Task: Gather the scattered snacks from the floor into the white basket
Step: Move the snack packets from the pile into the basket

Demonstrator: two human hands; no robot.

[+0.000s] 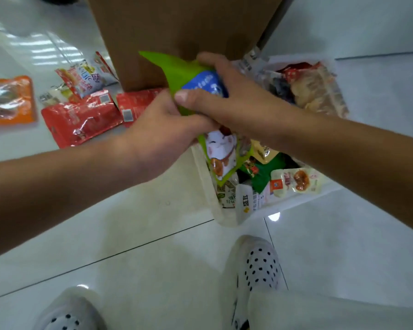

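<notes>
My 2 shoes (260,263) stand on the white tile floor (129,234) nearest me. Just beyond them sits the white basket (209,186), already well filled with packets, its near corner close to my right shoe.

Above the basket's left edge, both hands are closed on 1 green snack bag (177,72). My left hand (157,129) pinches its middle from the left, fingers curled tight. My right hand (215,91) wraps over the top, thumb pressed on the green front. The bag's lower end, with a cat picture, hangs down touching the packets in the basket, while its upper corner sticks up toward the cardboard box (184,32) behind.

Farther left, still on the floor, lie 2 red packets (81,120), a pale packet (91,77) beside the box, and an orange packet (10,98) well apart at the far left.

I judge the risk is here at the rim: the bag is long and sits over the edge, so if I let go now it may tip out onto the floor. The basket is heaped, so pushing it in could squeeze another packet over the side, or crush what lies under it.
</notes>
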